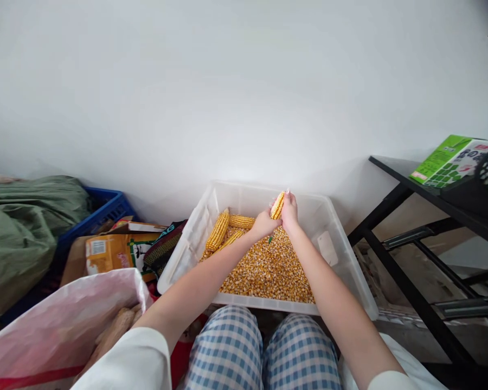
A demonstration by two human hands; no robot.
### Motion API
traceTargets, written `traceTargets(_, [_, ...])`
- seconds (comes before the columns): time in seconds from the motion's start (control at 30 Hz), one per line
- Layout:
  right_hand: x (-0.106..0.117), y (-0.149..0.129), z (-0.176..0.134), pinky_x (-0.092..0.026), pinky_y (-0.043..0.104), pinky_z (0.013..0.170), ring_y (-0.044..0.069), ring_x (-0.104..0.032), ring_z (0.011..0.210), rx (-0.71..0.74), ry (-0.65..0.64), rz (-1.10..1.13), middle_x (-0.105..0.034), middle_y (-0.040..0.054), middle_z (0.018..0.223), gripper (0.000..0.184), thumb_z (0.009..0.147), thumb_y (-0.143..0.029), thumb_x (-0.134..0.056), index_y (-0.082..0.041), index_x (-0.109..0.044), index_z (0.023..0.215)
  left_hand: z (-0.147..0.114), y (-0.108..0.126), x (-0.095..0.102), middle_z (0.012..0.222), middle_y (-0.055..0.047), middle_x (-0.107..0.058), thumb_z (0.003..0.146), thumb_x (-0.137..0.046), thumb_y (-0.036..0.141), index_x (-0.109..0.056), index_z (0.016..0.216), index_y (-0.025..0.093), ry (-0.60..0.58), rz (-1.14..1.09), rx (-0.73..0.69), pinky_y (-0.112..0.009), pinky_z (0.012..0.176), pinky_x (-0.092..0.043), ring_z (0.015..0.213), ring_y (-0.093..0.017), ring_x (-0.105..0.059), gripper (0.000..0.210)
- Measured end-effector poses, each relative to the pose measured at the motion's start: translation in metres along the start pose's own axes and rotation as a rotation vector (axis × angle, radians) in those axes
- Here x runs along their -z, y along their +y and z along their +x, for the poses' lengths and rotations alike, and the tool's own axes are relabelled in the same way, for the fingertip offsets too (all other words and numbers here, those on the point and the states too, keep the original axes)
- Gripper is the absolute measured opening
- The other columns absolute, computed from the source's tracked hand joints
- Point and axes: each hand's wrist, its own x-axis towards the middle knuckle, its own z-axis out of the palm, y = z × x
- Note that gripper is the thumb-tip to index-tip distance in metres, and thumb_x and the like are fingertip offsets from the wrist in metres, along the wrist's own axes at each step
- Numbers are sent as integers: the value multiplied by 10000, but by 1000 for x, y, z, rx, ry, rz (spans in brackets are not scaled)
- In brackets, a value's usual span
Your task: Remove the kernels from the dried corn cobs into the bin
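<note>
Corncob (277,208), yellow, tilted, gripped between left hand (264,223) and right hand (290,211), above loose kernels (268,271) in translucent plastic bin (314,216). Fingers (290,201) of both hands curled around corncob, with little gap. Further cobs (218,232), on kernels at bin's left side. Near bin, left: open white-and-red sack (57,314). Right: black metal frame (406,283), bearing green-and-white box (449,162).

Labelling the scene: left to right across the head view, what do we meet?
Dull-green crumpled sheet, orange printed packet, leftmost yellow corn cob, left hand, held yellow corn cob, right hand, white rectangular tag, green-and-white printed box.
</note>
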Motion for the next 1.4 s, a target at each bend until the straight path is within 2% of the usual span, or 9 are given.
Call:
traceTargets(0.2, [8,11,8,-461,252,507,128,-557,504,71,55,-190,-563,-14,614,463,810,-611,-290,-200,-491,878,-6,-1,-9,732,-40,-594,659,-575,266,-488,965,152,25,-8,29,-226,394,-405,409,-110,-505,338])
traceTargets(0.33, [10,4,10,-465,255,490,122,-552,479,39,60,-109,-581,3,629,460,836,-568,-273,-181,-513,904,-6,2,-9,736,-40,-586,646,-601,263,-489,976,140,1,-104,44,-220,401,-408,430,-99,-494,370])
traceTargets(0.47, [7,-4,6,-476,246,494,115,-564,501,-2,-17,6,-606,10,697,486,820,-584,-318,-181,-504,1021,-3,4,-6,726,-29,-577,640,-622,276,-496,978,143,-4,-142,31,-207,397,-402,442,-90,-486,383])
traceTargets(0.6, [5,2,6,-487,254,527,122,-584,556,3,-96,-77,-619,-1,797,560,750,-555,-488,-236,-417,1204,-1,3,-5,817,-43,-582,659,-612,294,-491,985,150,2,-224,-19,-187,393,-399,499,-89,-505,376])
traceTargets(0.7, [7,11,9,-495,278,591,139,-600,638,39,-113,-125,-625,11,835,580,769,-522,-467,-244,-377,1269,-2,2,-5,820,-37,-576,671,-610,298,-484,996,153,-7,-278,-19,-180,392,-395,497,-76,-489,377])
traceTargets(0.83, [12,15,11,-486,292,677,155,-600,751,110,-80,-216,-625,40,892,531,789,-520,-423,-228,-438,1233,-4,2,-6,780,-13,-561,662,-636,307,-468,1021,162,-17,-320,-13,-173,390,-382,474,-57,-453,421])
traceTargets(0.97, [14,14,10,-469,284,710,146,-590,761,144,-48,-311,-613,38,920,499,792,-533,-410,-239,-466,1192,-5,2,-6,743,0,-538,664,-625,278,-475,1006,153,-36,-351,-22,-162,384,-365,494,-57,-440,394])
traceTargets(1.17, [16,13,12,-452,266,688,132,-569,734,170,-72,-373,-592,29,937,479,802,-556,-377,-246,-478,1153,-3,5,2,677,36,-498,632,-587,185,-476,948,152,-140,-401,-34,-159,364,-323,453,-43,-391,336])
traceTargets(1.4, [17,11,12,-444,265,724,131,-558,762,157,-70,-346,-596,25,930,456,791,-509,-445,-244,-487,1160,-1,4,16,536,72,-418,595,-553,137,-459,832,163,-244,-417,12,-172,335,-270,375,-42,-341,257])
